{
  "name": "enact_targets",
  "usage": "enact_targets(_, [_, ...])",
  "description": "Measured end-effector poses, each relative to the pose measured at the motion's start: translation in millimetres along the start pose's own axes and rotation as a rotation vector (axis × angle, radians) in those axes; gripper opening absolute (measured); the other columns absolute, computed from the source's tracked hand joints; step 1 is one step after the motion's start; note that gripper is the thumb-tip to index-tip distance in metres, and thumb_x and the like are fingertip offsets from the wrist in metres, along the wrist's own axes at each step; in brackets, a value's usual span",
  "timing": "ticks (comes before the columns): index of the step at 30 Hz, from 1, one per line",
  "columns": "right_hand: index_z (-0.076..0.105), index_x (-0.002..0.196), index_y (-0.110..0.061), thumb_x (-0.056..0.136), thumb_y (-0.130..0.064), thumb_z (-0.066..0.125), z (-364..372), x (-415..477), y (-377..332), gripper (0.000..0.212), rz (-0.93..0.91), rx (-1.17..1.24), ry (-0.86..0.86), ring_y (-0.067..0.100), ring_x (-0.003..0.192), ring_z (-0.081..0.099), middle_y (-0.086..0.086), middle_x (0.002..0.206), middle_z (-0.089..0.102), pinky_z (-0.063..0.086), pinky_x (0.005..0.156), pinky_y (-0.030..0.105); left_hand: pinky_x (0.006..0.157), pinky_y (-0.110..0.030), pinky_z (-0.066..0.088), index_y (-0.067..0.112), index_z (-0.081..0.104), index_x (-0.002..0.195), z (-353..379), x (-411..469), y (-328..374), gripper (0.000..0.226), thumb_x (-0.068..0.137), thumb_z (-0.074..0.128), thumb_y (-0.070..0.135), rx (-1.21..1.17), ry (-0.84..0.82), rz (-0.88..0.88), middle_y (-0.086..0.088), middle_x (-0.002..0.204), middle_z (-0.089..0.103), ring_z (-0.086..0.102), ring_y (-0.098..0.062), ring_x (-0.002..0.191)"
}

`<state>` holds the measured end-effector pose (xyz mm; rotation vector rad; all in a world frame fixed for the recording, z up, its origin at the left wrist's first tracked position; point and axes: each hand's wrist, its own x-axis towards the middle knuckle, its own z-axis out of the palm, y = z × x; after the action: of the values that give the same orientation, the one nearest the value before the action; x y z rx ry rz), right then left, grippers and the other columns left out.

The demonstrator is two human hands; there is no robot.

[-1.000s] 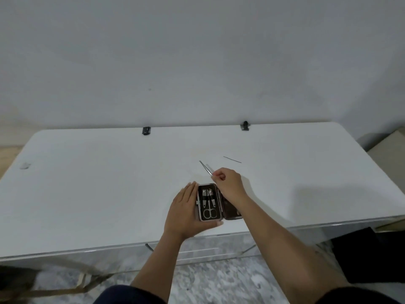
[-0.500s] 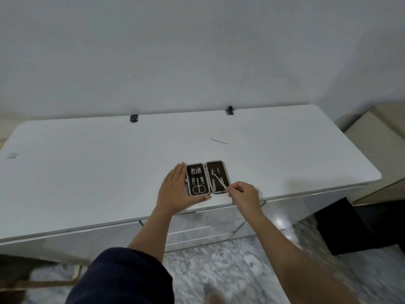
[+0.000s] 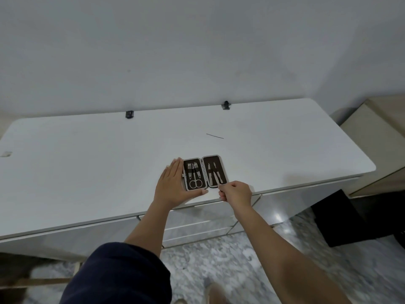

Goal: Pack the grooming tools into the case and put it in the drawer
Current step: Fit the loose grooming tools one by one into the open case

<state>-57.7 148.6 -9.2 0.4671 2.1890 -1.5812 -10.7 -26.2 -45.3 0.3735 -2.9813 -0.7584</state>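
The grooming case (image 3: 205, 172) lies open on the white desk (image 3: 87, 172) near its front edge. Its left half holds scissors and other tools, and its right half holds two metal tools. My left hand (image 3: 174, 186) rests flat against the case's left side with the thumb along its front edge, bracing it. My right hand (image 3: 235, 190) pinches the end of a thin metal tool (image 3: 217, 179) at the lower right corner of the right half. One thin metal pick (image 3: 214, 136) lies loose on the desk behind the case. The drawer fronts (image 3: 197, 218) under the desk are closed.
Two small black clips (image 3: 129, 114) (image 3: 225, 105) sit at the desk's back edge by the wall. A beige cabinet (image 3: 377, 137) stands to the right, with a black box (image 3: 341, 218) on the marble floor below. My dark-clad knee (image 3: 118, 275) is low in view.
My right hand carried the thin tool from behind the case to the case's right half and is seating it there. My head moved back and left; my left hand stays on the case.
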Motion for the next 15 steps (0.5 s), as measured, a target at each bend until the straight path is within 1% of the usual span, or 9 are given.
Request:
enact_targets(2, [0.059, 0.061, -0.008, 0.080, -0.008, 0.068, 1.5, 1.5, -3.9, 0.021, 0.001, -0.018, 0.003, 0.010, 0.043, 0.055, 0.005, 0.055, 0.060, 0.045, 0.044, 0.014, 0.114, -0.027, -0.005, 0.015, 0.004, 0.148, 0.2, -0.1, -0.2, 0.128, 0.052, 0.042, 0.092, -0.001, 0.006, -0.001, 0.000, 0.157, 0.006, -0.003, -0.009, 0.143])
enact_targets(5, [0.062, 0.062, -0.006, 0.079, -0.010, 0.070, 1.1, 8.0, -10.1, 0.019, -0.001, -0.074, 0.003, 0.010, 0.042, 0.053, 0.004, 0.055, 0.060, 0.042, 0.036, 0.010, 0.116, -0.028, -0.003, 0.015, 0.006, 0.148, 1.3, -0.2, -0.4, 0.127, 0.054, 0.046, 0.090, -0.005, 0.018, -0.003, 0.000, 0.157, 0.007, -0.001, -0.010, 0.143])
enact_targets(7, [0.067, 0.070, -0.002, 0.078, -0.013, 0.071, 1.3, 12.2, -14.6, 0.014, 0.009, -0.129, 0.007, 0.009, 0.042, 0.053, 0.003, 0.055, 0.061, 0.042, 0.036, 0.010, 0.116, -0.029, -0.002, 0.015, 0.007, 0.148, 2.0, 0.1, -0.8, 0.125, 0.055, 0.046, 0.089, -0.005, 0.029, -0.002, 0.000, 0.157, 0.008, -0.001, -0.009, 0.143])
enact_targets(9, [0.069, 0.070, -0.001, 0.077, -0.015, 0.073, 2.1, 16.0, -17.8, 0.016, 0.012, -0.172, 0.003, 0.010, 0.042, 0.053, 0.003, 0.055, 0.062, 0.041, 0.036, 0.013, 0.116, -0.029, -0.003, 0.015, 0.007, 0.148, 2.8, 0.2, -0.9, 0.125, 0.056, 0.045, 0.089, 0.004, 0.031, -0.002, 0.001, 0.157, 0.008, -0.001, -0.009, 0.143])
enact_targets(12, [0.061, 0.055, -0.009, 0.076, -0.018, 0.074, 2.6, 20.3, -19.6, 0.026, -0.026, -0.239, -0.014, 0.011, 0.044, 0.053, 0.006, 0.059, 0.064, 0.044, 0.043, 0.019, 0.116, -0.028, -0.002, 0.015, 0.007, 0.148, 3.1, 0.7, -0.8, 0.126, 0.054, 0.041, 0.091, 0.013, 0.042, -0.001, 0.002, 0.157, 0.008, -0.001, -0.008, 0.143])
enact_targets(14, [0.058, 0.055, -0.013, 0.076, -0.021, 0.074, 3.3, 20.5, -18.0, 0.027, -0.123, -0.316, -0.005, 0.014, 0.049, 0.056, 0.005, 0.062, 0.065, 0.050, 0.053, 0.026, 0.117, -0.029, 0.000, 0.015, 0.008, 0.148, 3.4, 0.4, -1.2, 0.126, 0.053, 0.041, 0.092, 0.012, 0.050, 0.003, 0.002, 0.157, 0.010, 0.000, -0.008, 0.143])
enact_targets(15, [0.058, 0.060, -0.013, 0.076, -0.022, 0.074, 3.4, 20.3, -16.5, 0.024, -0.200, -0.368, 0.016, 0.015, 0.055, 0.057, 0.003, 0.064, 0.064, 0.051, 0.058, 0.028, 0.117, -0.030, 0.000, 0.015, 0.009, 0.148, 3.6, 0.2, -1.2, 0.126, 0.053, 0.041, 0.092, 0.011, 0.053, 0.005, 0.002, 0.157, 0.010, 0.001, -0.008, 0.143])
